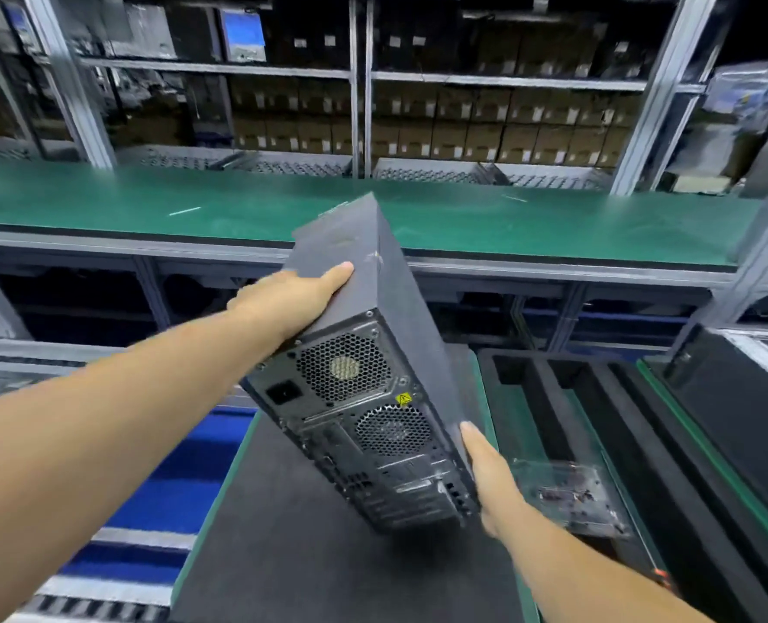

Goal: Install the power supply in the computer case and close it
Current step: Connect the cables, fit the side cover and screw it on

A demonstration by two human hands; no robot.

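A dark grey computer case (391, 308) is held tilted in the air above a black mat (310, 541), its rear panel facing me. The rear shows the power supply's round fan grille (344, 366) with a power socket beside it, and a second fan grille below. My left hand (292, 299) lies on the case's left side panel, thumb stretched along it and fingers hidden behind. My right hand (490, 478) holds the lower right edge of the case, thumb straight against the panel; its fingers are hidden underneath.
A long green workbench (148, 209) runs across behind the case, with shelves of boxes beyond. Right of the mat lies a black foam tray (548, 397) holding a bagged circuit card (566, 496). Another dark case (742, 397) stands at far right. Blue rollers lie lower left.
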